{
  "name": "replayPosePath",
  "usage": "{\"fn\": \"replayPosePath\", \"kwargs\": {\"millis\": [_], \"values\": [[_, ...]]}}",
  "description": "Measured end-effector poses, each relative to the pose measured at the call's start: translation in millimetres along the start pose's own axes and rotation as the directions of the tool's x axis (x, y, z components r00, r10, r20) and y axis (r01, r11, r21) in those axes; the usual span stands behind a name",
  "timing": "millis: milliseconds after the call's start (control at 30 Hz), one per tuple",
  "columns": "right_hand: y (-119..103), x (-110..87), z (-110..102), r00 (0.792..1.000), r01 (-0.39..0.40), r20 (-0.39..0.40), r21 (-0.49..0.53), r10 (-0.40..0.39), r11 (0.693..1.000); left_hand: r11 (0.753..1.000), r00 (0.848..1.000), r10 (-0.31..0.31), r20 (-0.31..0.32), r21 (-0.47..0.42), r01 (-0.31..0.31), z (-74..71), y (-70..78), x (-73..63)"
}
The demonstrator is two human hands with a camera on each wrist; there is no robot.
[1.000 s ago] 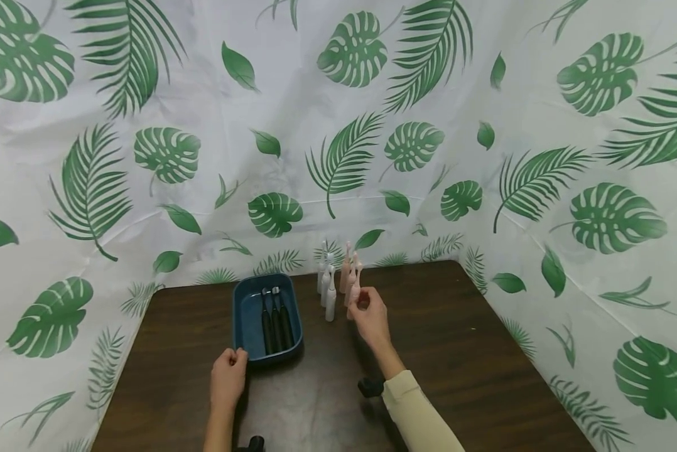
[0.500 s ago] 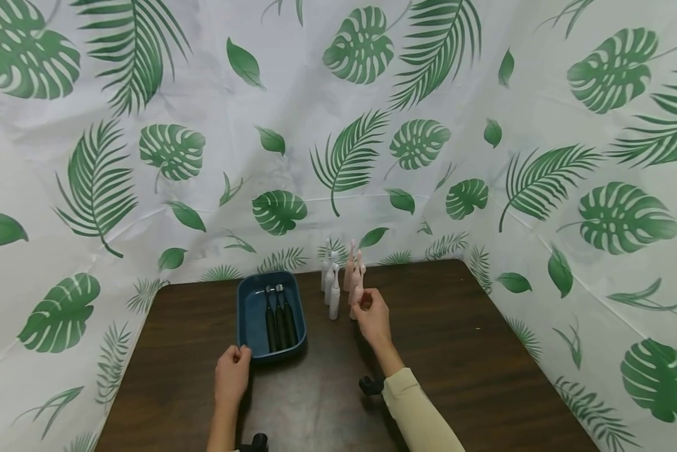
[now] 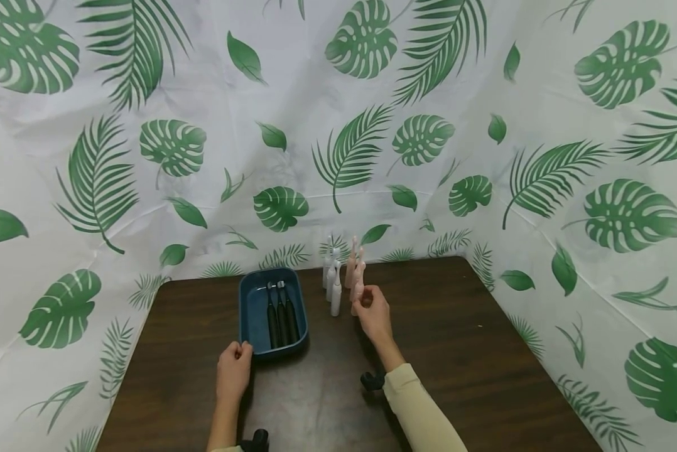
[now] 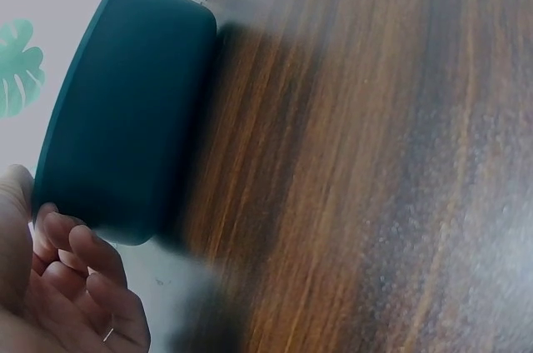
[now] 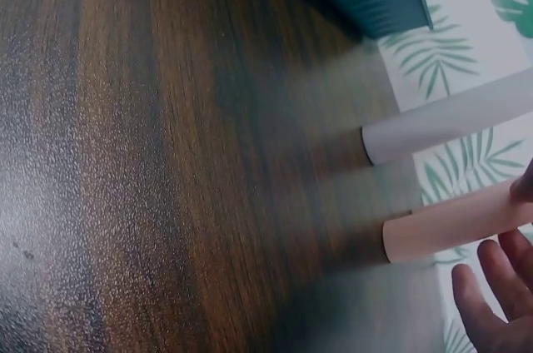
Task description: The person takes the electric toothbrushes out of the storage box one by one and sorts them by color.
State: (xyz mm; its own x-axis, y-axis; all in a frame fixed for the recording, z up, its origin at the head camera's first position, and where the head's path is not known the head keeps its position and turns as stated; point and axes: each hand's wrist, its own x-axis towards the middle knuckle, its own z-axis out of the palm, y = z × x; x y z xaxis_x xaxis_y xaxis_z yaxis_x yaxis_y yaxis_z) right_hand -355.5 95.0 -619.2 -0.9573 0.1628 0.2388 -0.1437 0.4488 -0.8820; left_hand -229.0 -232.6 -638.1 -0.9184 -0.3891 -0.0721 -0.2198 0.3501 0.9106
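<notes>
My left hand (image 3: 233, 371) pinches the rim at the near left corner of a blue rectangular tray (image 3: 247, 314). Three black electric toothbrushes (image 3: 282, 323) lie side by side in the tray's right part, heads toward the back. Right of the tray, my right hand (image 3: 375, 317) holds the nearest pink electric toothbrush (image 3: 358, 284) between thumb and fingers. In the right wrist view this pink toothbrush (image 5: 445, 226) stands upright, its base at the table. Beside it is a white electric toothbrush (image 5: 450, 126). The left wrist view shows thumb and curled fingers at the rim of the tray (image 4: 137, 103).
More white toothbrushes (image 3: 330, 282) and pink toothbrushes (image 3: 351, 270) stand upright in two rows behind the front ones. The dark wooden table (image 3: 463, 351) ends at a white leaf-printed cloth (image 3: 214, 188) at the back and sides.
The view has shifted slightly. Both hands keep their places, the left at the tray's corner and the right on the front pink toothbrush.
</notes>
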Motion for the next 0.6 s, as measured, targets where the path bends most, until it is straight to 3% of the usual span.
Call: {"fn": "replayPosePath", "kwargs": {"millis": [233, 467, 600], "values": [[-0.4, 0.3, -3.0, 1.000, -0.006, 0.021, -0.031, 0.006, 1.000, 1.000, 0.999, 0.024, -0.031, -0.003, -0.024, 2.0, -0.8, 1.9], [7.0, -5.8, -6.6, 0.999, -0.015, 0.052, -0.049, 0.017, 0.999, 1.000, 1.000, 0.011, -0.015, 0.007, -0.011, 3.0, -1.6, 1.4], [7.7, -15.6, -7.3, 0.997, -0.061, 0.032, -0.078, 0.064, 0.995, 1.000, 1.000, 0.010, -0.022, 0.002, -0.010, 1.6, -1.9, 0.6]]}}
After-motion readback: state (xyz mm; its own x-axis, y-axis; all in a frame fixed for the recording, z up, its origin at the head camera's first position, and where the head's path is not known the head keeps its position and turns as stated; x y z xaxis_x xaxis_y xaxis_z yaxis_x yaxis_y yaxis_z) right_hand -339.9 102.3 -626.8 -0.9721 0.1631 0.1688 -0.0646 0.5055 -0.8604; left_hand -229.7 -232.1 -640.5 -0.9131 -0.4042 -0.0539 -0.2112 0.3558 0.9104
